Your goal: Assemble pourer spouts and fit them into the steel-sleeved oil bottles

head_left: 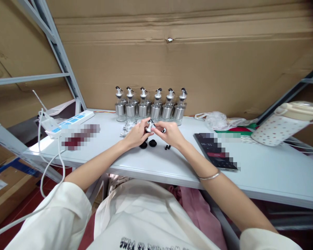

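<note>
Above the counter (250, 173) centre, a small metal pourer spout (150, 125) is pinched by the closed left hand (137, 133) and right hand (170, 133), with black caps (148, 143) at 6 o'clock and dispenser bottles (151, 107) at 12 o'clock.

6 dispenser bottles (151, 106), 2 black caps (148, 143), 1 phone (216, 151), 1 power strip (67, 122).
</note>
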Demonstrator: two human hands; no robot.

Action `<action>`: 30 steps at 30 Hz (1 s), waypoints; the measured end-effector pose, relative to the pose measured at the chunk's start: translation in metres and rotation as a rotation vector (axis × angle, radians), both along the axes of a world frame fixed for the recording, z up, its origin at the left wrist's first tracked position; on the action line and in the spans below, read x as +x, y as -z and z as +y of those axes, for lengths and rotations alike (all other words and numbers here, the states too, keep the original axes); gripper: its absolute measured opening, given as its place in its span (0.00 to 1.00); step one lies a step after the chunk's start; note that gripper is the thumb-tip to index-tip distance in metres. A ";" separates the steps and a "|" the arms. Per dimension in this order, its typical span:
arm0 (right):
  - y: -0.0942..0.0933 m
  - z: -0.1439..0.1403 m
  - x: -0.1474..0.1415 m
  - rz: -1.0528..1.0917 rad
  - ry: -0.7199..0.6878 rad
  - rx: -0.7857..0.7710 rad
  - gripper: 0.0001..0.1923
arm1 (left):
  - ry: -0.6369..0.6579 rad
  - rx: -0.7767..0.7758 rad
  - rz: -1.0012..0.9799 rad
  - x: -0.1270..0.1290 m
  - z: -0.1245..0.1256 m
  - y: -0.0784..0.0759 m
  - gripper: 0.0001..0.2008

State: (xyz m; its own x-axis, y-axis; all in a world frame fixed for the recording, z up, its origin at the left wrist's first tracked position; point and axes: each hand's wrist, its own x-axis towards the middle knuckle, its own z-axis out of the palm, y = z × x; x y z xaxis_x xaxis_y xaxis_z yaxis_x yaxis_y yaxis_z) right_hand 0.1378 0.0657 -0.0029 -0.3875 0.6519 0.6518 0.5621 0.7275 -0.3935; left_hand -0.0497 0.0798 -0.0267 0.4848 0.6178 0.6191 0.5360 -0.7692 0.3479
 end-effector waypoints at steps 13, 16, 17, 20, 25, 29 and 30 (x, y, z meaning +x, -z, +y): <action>-0.009 -0.005 -0.009 -0.161 0.080 0.061 0.13 | 0.065 -0.001 -0.043 -0.003 0.006 0.012 0.25; -0.008 -0.005 -0.011 -0.169 0.094 0.054 0.13 | 0.062 -0.001 -0.049 -0.004 0.008 0.014 0.25; -0.007 -0.005 -0.012 -0.170 0.090 0.061 0.13 | 0.059 -0.006 -0.053 -0.005 0.009 0.015 0.25; -0.007 -0.007 -0.012 -0.159 0.055 0.071 0.14 | 0.044 -0.012 -0.066 -0.005 0.009 0.016 0.25; -0.005 -0.009 -0.013 -0.056 0.075 0.025 0.13 | 0.009 0.047 -0.061 -0.004 0.010 0.014 0.24; -0.005 -0.010 -0.017 -0.046 0.140 -0.007 0.13 | -0.107 0.203 -0.014 -0.003 0.012 0.011 0.22; -0.006 -0.010 -0.018 -0.055 0.165 -0.020 0.13 | -0.140 0.242 0.001 -0.003 0.012 0.010 0.22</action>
State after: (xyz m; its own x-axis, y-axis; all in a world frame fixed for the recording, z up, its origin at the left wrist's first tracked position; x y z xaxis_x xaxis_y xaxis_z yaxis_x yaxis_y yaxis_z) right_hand 0.1199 0.0558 0.0026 -0.3089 0.7226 0.6184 0.6947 0.6155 -0.3723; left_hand -0.0525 0.0920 -0.0364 0.4056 0.5128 0.7566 0.6431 -0.7484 0.1625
